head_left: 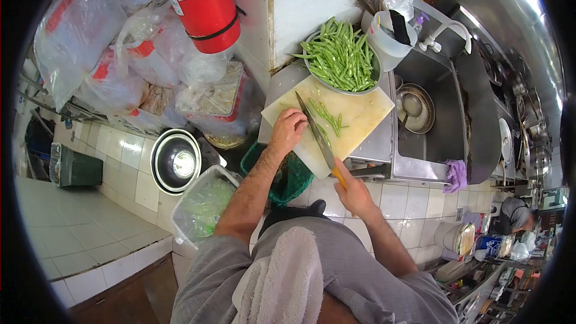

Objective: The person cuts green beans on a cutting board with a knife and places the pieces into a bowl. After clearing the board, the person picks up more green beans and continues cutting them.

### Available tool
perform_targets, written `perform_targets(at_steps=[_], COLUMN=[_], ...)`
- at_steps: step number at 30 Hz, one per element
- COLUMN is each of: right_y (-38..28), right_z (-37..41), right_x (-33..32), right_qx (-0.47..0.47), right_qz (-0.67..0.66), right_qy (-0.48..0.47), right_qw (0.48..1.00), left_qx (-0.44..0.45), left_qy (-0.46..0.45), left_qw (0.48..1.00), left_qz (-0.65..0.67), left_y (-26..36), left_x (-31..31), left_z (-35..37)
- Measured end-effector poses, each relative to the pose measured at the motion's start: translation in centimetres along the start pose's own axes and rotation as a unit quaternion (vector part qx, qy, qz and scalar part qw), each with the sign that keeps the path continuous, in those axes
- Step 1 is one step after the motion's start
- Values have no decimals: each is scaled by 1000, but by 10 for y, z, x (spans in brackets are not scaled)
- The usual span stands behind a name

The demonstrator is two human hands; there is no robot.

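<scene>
My right hand is wrapped round the yellow handle of a kitchen knife. The long blade lies diagonally over a pale cutting board, its tip toward the far left corner. Just left of the blade is my left hand, its fingers curled and pressed together; whatever they may hold is hidden. Several green bean pieces lie on the board right of the blade. A metal bowl heaped with green beans stands at the board's far edge.
To the right is a steel sink with a pan inside. A white bucket stands behind it. A green lined bin sits below the board, near a clear tub. A fire extinguisher hangs at upper left. Another person is far right.
</scene>
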State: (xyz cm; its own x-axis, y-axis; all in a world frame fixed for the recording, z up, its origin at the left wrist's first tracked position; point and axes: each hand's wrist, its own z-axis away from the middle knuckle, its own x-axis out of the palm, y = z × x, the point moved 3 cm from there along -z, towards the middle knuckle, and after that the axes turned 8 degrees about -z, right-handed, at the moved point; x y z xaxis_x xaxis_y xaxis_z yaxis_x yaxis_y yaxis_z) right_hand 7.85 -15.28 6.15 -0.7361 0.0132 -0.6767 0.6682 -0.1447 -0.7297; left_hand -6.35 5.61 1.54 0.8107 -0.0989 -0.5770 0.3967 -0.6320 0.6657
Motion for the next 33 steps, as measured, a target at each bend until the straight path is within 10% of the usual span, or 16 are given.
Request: perform_targets(at_steps=[7, 33], right_y=[-12, -10], right_z=[25, -50], right_x=[-32, 9], right_qx=[142, 61], right_qz=[-10, -6], right_qy=[-63, -38], right_qw=[988, 997], left_qx=[-10, -18], left_qy=[-7, 26], left_qw=[1000, 999], left_qz=[-16, 10], left_y=[0, 0], left_x=[0, 2], left_z=[0, 2])
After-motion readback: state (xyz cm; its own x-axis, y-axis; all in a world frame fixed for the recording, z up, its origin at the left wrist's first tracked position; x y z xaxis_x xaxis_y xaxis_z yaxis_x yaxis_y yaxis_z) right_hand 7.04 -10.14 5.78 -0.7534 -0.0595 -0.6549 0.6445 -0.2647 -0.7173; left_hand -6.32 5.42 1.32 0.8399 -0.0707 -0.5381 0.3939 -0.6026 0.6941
